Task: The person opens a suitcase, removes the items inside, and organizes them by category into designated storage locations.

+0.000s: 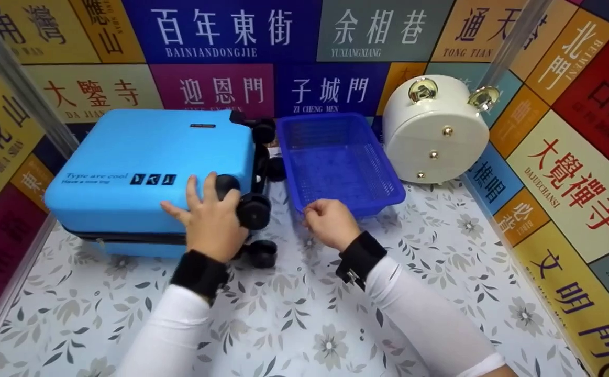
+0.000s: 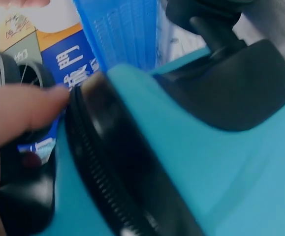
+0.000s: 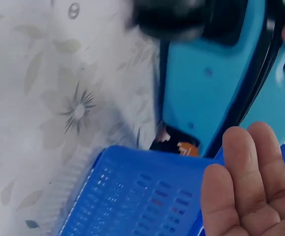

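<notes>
A light-blue hard-shell suitcase (image 1: 157,152) lies flat on the left, its black wheels (image 1: 254,212) facing right. My left hand (image 1: 215,225) rests with spread fingers on its near right corner, beside a wheel. In the left wrist view, a digit (image 2: 29,110) touches the suitcase's black zipper band (image 2: 127,152). My right hand (image 1: 333,222) is at the near left corner of a blue plastic basket (image 1: 377,201). The right wrist view shows its fingers (image 3: 240,169) loosely extended in front of the basket (image 3: 147,191), with nothing visible in them.
A round white case (image 1: 435,136) with gold ear-like ornaments and gold studs stands right of the basket. Panels (image 1: 231,31) printed with Chinese characters enclose the back and sides. The floor covering (image 1: 330,324) has a leaf and flower pattern.
</notes>
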`<state>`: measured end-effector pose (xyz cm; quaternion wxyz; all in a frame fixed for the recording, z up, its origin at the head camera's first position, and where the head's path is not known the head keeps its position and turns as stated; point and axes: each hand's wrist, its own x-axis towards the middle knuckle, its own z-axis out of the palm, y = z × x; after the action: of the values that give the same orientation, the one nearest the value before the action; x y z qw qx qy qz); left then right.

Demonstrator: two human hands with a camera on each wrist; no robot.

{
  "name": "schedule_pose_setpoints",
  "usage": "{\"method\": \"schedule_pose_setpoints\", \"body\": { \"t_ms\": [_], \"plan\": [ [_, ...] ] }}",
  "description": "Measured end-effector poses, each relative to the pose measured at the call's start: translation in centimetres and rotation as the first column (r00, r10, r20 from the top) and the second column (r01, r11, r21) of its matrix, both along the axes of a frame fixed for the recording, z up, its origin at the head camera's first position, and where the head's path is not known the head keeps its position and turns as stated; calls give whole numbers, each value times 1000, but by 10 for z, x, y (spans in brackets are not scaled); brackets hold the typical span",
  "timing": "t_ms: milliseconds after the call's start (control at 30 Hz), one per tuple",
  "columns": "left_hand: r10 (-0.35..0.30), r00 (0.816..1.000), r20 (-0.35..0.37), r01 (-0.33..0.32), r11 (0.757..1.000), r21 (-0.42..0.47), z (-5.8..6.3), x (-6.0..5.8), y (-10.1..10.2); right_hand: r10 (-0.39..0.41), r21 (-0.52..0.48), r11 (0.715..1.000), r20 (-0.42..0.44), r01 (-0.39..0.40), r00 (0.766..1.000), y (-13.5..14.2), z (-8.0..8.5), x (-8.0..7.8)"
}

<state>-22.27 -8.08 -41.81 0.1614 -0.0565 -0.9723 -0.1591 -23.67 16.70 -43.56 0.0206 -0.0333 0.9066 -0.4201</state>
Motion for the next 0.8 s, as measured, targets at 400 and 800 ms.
{"method": "schedule_pose_setpoints", "body": {
  "t_ms": [400, 800],
  "plan": [
    [-184, 981, 59, 177, 978, 108, 14, 23, -98, -46, -27, 999, -29, 45, 999, 3, 0, -13],
    [-278, 955, -99, 294, 929, 224, 8, 31, -154, -6, 3, 1000, -73, 6, 997, -21, 24, -49]
  ]
}}
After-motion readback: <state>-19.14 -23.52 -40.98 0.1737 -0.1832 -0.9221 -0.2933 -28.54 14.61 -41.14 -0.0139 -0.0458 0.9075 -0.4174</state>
